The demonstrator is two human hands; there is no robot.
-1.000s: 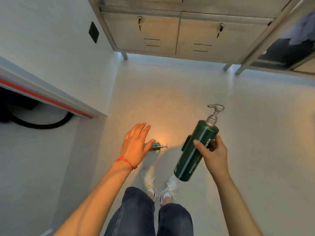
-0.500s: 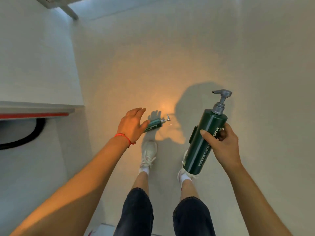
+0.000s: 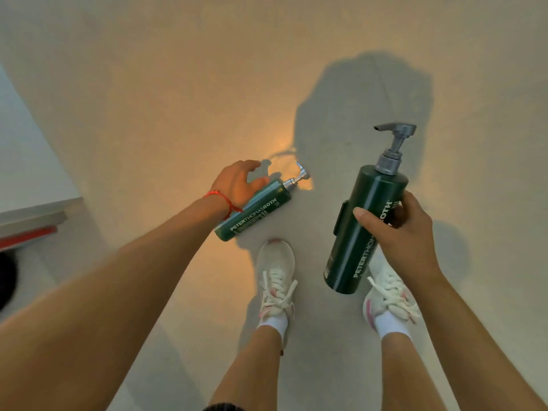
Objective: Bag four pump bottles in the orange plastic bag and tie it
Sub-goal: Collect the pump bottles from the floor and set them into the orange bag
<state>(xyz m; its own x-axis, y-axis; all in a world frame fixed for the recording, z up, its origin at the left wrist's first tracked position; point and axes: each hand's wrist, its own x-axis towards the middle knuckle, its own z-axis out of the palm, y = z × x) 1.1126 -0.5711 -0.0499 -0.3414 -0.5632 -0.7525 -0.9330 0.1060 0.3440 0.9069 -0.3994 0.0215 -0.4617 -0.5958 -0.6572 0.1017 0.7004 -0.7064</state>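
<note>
A slim dark green pump bottle (image 3: pixel 258 210) with a silver pump lies on the pale floor just ahead of my left shoe. My left hand (image 3: pixel 234 185), a red string around its wrist, reaches down onto the bottle's upper end. The fingers are spread and curl over its far side, and the thumb touches it near the neck. My right hand (image 3: pixel 400 232) grips a larger dark green pump bottle (image 3: pixel 347 256) around its middle and holds it upright in the air, its grey pump on top. No orange bag is in view.
My two white shoes (image 3: pixel 275 268) (image 3: pixel 388 295) stand on the floor below the bottles. At the left edge runs a low grey ledge with a red stripe (image 3: pixel 29 223), with something black (image 3: pixel 6 280) beneath it. A warm light patch falls on the floor.
My view has tipped down and come closer to the floor. My left hand has dropped onto the lying bottle. The right hand still holds the large bottle.
</note>
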